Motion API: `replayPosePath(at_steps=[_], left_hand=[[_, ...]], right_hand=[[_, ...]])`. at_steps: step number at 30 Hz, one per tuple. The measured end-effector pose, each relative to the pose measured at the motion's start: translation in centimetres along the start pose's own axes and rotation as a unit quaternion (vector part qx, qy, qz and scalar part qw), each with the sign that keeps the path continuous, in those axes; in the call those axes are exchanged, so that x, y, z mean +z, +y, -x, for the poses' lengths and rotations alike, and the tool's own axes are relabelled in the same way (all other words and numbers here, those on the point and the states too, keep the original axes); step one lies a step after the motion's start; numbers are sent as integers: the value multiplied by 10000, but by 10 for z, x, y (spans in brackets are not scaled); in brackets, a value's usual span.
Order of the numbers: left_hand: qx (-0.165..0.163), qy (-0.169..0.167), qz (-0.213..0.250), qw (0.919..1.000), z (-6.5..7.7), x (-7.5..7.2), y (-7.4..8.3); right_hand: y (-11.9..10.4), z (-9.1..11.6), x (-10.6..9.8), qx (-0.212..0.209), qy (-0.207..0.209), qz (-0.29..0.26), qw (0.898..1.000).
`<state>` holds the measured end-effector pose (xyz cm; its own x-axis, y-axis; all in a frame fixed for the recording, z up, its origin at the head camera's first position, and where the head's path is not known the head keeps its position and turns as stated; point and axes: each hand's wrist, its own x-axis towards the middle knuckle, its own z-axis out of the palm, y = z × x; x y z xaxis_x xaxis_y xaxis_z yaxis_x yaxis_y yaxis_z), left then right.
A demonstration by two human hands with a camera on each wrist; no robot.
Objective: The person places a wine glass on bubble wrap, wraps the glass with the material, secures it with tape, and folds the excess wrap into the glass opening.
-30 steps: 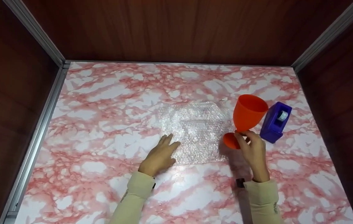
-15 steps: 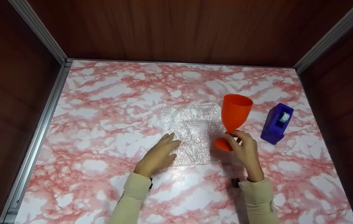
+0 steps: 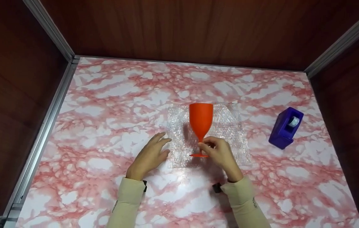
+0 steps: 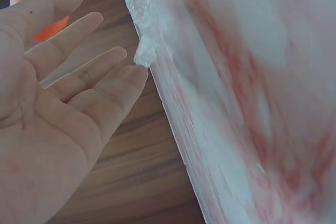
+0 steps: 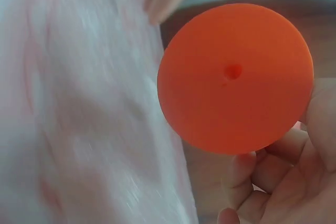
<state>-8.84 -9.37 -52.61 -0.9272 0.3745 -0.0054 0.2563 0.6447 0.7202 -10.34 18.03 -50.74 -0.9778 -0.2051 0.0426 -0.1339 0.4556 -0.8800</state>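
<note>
An orange goblet (image 3: 201, 117) is held over the bubble wrap, its bowl pointing to the far side of the table. My right hand (image 3: 221, 152) pinches its stem between thumb and fingers. The flat round foot of the goblet (image 5: 236, 80) faces the right wrist camera and hides some of the fingers. Under it, the clear sheet of bubble wrap (image 3: 230, 126) lies spread on the table. My left hand (image 3: 147, 156) is beside the sheet's left edge, fingers spread and relaxed, holding nothing. In the left wrist view its palm (image 4: 47, 124) shows bare.
To the right of the sheet stands a purple tape dispenser (image 3: 282, 129) with a roll of tape in it. The table (image 3: 103, 190) has a red and white marbled top. Dark wood panels (image 3: 182, 31) with metal edging enclose it at the back and sides.
My right hand has carried the goblet leftward from the sheet's right edge to over the sheet, turning it side-on to the head camera. My left hand has drawn back left from the wrap.
</note>
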Motion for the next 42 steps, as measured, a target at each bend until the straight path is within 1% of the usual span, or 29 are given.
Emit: replayPosePath(at_steps=[4, 7, 12, 15, 20, 24, 27, 29, 34, 37, 40, 42], left_hand=[[25, 174, -80, 9998, 2, -1, -3], [4, 243, -153, 9996, 2, -2, -5], [-257, 189, -121, 9994, 3, 0, -7], [-434, 174, -144, 9988, 2, 0, -7], [-637, 324, -122, 9974, -1, 0, -5], [-817, 365, 86, 9960, -5, 1, -4], [-1013, 306, 226, 9941, -9, 2, -5], [-1097, 202, 306, 9933, -13, 3, -5], [-1054, 23, 642, 9924, -20, 9, -3], [-1023, 105, 932, 9903, -23, 13, -1], [-1080, 269, 1362, 9844, -27, 17, 0], [-1147, 403, 1563, 9802, -30, 20, 1]], right_hand=[[-3, -2, 21, 235, -299, -276, 9989], [-5, -3, 33, 277, -428, -315, 9982], [-5, -3, 49, 560, -653, -434, 9953], [-3, -3, 54, 737, -769, -450, 9933], [1, -4, 62, 698, -883, -362, 9930], [6, -4, 66, 776, -973, -303, 9918], [7, -5, 68, 815, -1020, -382, 9907], [7, -5, 68, 792, -1021, -422, 9907], [8, -4, 68, 668, -961, -276, 9927], [10, -4, 68, 591, -933, -189, 9937], [11, -4, 68, 572, -938, -189, 9938], [11, -4, 68, 591, -938, -170, 9937]])
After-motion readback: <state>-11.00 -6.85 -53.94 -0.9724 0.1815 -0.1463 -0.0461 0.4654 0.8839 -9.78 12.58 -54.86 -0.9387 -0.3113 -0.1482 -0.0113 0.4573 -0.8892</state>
